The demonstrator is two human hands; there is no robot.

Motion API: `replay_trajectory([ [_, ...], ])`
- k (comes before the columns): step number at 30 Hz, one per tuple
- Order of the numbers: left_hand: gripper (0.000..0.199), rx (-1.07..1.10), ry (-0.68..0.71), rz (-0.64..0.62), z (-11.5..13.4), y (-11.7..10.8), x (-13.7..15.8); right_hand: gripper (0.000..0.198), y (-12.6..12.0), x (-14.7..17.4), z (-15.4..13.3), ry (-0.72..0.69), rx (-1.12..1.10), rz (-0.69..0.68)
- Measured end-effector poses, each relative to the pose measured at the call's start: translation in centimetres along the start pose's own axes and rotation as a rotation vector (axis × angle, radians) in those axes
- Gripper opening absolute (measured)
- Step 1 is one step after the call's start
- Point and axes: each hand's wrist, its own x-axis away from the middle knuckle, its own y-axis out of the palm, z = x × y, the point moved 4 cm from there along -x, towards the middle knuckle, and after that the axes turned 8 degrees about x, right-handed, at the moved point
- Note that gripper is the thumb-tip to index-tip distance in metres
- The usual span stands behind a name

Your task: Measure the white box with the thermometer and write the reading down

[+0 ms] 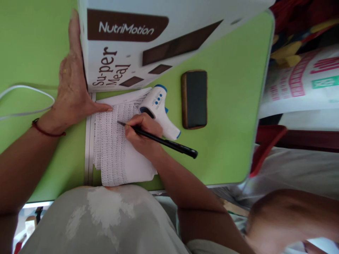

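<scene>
Item: right hand (141, 135), fingers closed around a black pen (159, 139) with its tip touching a printed sheet of paper (113, 148) that lies on the green table (225, 141) just below a white NutriMotion box (127, 46); judged step in hand is writing on or marking the dense rows of print. Left hand (71, 91), fingers extended and gripping nothing, rests flat against the box's side with the thumb pinning the sheet's upper edge. Adjacent: white-and-blue infrared thermometer (159, 109) just beside the writing hand, dark phone (194, 99) near it; continuing calls for a steady sheet and keeping to the correct row.
</scene>
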Motion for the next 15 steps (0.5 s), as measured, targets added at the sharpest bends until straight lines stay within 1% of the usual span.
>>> replay_trajectory([
  [2,0.145,-0.041,0.022,-0.054,0.7,0.2,-0.1,0.014,0.0,0.0,-0.1,-0.009,-0.002,0.001],
  [4,0.145,-0.049,0.038,-0.079,1.1,0.2,-0.2,0.014,0.0,0.0,-0.1,0.000,0.007,-0.018],
  [6,0.143,-0.048,0.049,-0.086,1.4,0.3,-0.2,0.014,0.0,0.0,-0.1,0.013,0.017,-0.033],
  [10,0.143,-0.061,0.065,-0.101,1.5,0.3,-0.2,0.013,0.0,0.1,-0.1,0.018,0.026,-0.008],
  [15,0.145,-0.057,0.036,-0.094,1.9,0.2,-0.2,0.014,0.1,0.1,0.0,0.004,-0.010,0.003],
])
